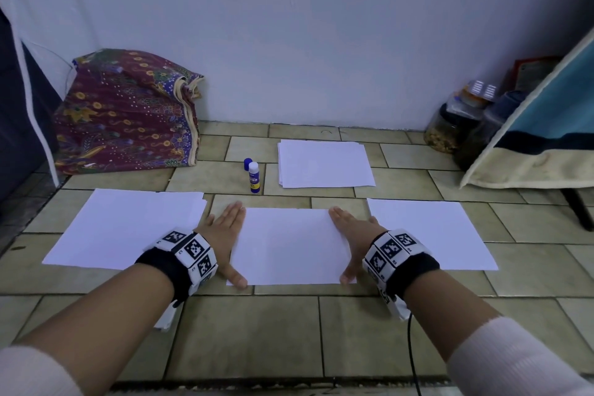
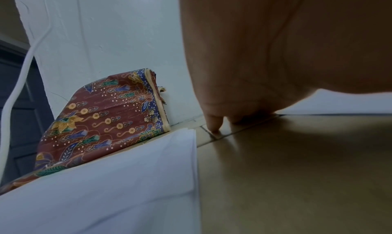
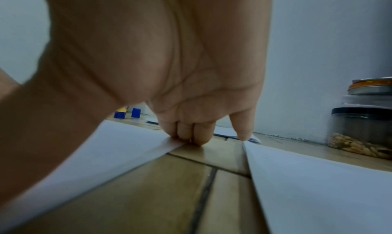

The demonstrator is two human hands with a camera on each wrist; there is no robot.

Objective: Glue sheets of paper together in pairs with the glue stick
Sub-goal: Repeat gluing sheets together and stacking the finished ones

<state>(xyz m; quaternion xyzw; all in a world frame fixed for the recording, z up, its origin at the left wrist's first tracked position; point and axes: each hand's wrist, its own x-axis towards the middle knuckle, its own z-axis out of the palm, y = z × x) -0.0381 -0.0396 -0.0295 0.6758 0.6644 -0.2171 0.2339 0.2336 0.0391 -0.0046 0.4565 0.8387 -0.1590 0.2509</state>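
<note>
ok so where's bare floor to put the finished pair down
Widest bare tiles lie in front of the middle sheet, toward the person. A smaller patch sits between the fabric bundle and glue stick. The gaps beside the middle sheet are narrow and taken by both hands.

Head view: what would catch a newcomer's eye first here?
Most striking are the two flat hands, the left hand and right hand, bracketing the side edges of the middle paper sheet on the tiled floor. Next comes the uncapped glue stick, upright just beyond that sheet, with its blue cap right behind it. Then the patterned batik cloth, bundled against the wall at far left.
</note>
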